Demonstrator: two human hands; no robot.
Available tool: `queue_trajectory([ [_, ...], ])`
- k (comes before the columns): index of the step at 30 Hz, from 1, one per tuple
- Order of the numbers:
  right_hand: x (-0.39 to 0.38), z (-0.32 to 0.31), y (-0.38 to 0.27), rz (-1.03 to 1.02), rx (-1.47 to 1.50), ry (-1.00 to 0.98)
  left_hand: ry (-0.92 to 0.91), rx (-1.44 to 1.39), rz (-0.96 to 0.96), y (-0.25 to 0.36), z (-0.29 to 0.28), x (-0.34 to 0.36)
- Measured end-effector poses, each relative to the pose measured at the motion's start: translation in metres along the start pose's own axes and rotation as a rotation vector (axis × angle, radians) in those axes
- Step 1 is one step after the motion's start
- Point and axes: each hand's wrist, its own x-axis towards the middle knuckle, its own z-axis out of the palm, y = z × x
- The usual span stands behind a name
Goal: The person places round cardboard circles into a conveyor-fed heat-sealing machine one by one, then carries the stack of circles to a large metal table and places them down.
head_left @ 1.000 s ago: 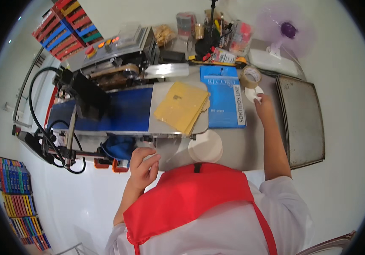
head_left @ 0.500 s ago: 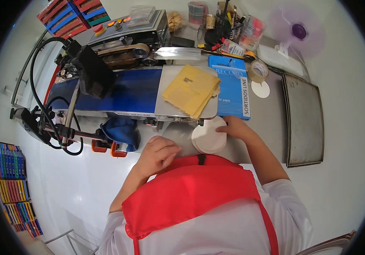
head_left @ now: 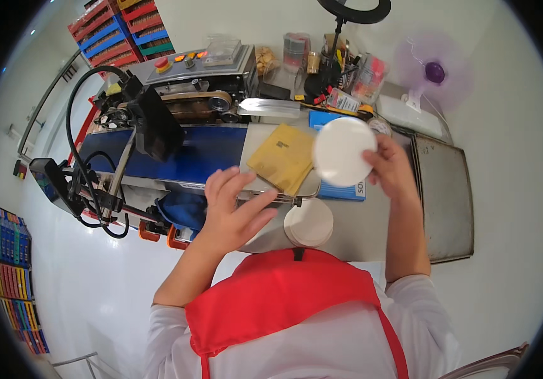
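Note:
Between the thumb and fingers of my right hand (head_left: 393, 165) is a white round disc (head_left: 343, 151), raised above the blue notebook (head_left: 341, 191) and hiding much of its cover. A pile of similar white discs (head_left: 309, 222) lies on the bench close to my apron. My left hand (head_left: 232, 211) is in the air with its fingers spread and nothing in it, in front of the machine's belt edge. Just beyond it, a folded yellow cloth (head_left: 284, 156) rests on the metal plate at the end of the dark blue conveyor belt (head_left: 211, 148).
A black device on an arm (head_left: 148, 123) stands over the belt at left, with cables. Metal trays (head_left: 443, 196) lie at the right. Along the back are a tape roll (head_left: 380, 126), a pen holder, a purple fan (head_left: 434, 72) and a control box (head_left: 202, 69). A blue cloth (head_left: 182, 210) hangs at the front.
My right hand has lifted a white disc off the pile, up and to the right over the notebook. My left hand has risen and its fingers have spread. The view has shifted slightly.

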Motion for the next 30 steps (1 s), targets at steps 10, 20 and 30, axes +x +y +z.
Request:
queue_trajectory([
  [10, 0.002, 0.08, -0.001, -0.05, 0.172, -0.245, 0.114, 0.189, 0.107, -0.014, -0.007, 0.008],
  [20, 0.05, 0.049, -0.008, -0.029, -0.186, -0.173, 0.007, 0.138, -0.153, -0.022, -0.003, -0.002],
  [30, 0.066, 0.065, 0.033, -0.259, -0.752, -0.154, -0.267, -0.015, -0.386, -0.026, 0.044, 0.01],
])
